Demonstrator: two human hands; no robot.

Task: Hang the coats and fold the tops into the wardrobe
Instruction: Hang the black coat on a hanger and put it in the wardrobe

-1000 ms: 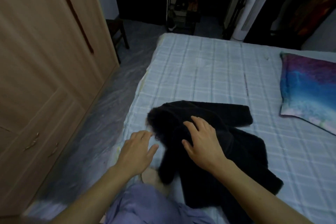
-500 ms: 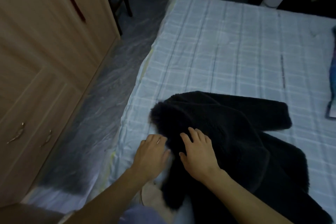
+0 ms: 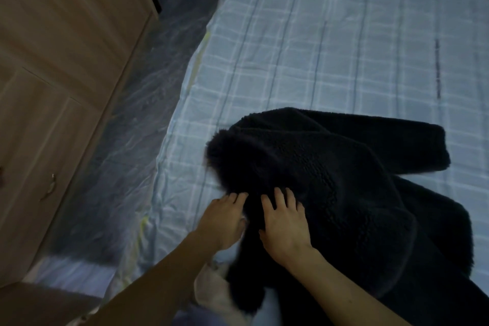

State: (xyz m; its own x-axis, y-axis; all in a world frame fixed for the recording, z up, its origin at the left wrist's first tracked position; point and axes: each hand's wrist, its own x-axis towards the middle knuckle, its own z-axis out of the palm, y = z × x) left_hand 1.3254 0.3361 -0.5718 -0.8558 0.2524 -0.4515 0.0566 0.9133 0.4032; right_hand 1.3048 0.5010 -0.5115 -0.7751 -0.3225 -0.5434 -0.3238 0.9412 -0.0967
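Note:
A black fleecy coat (image 3: pixel 330 167) lies crumpled on the bed, one sleeve stretched toward the right. My right hand (image 3: pixel 284 225) rests flat on the coat near its left edge, fingers spread. My left hand (image 3: pixel 225 219) is at the coat's left edge with its fingertips tucked against or under the fabric; whether it pinches the cloth is hidden. The wooden wardrobe (image 3: pixel 53 74) stands at the left with its doors closed.
The bed has a light blue checked sheet (image 3: pixel 317 47). A grey plastic-covered floor strip (image 3: pixel 127 127) runs between bed and wardrobe. A pale cloth (image 3: pixel 211 288) lies at the bed's near edge below my left arm. Small metal handles (image 3: pixel 51 185) sit on the lower wardrobe doors.
The view has tipped down and closer to the coat. My left hand moved right from the sheet to the coat's edge; my right hand slid down toward the coat's left edge.

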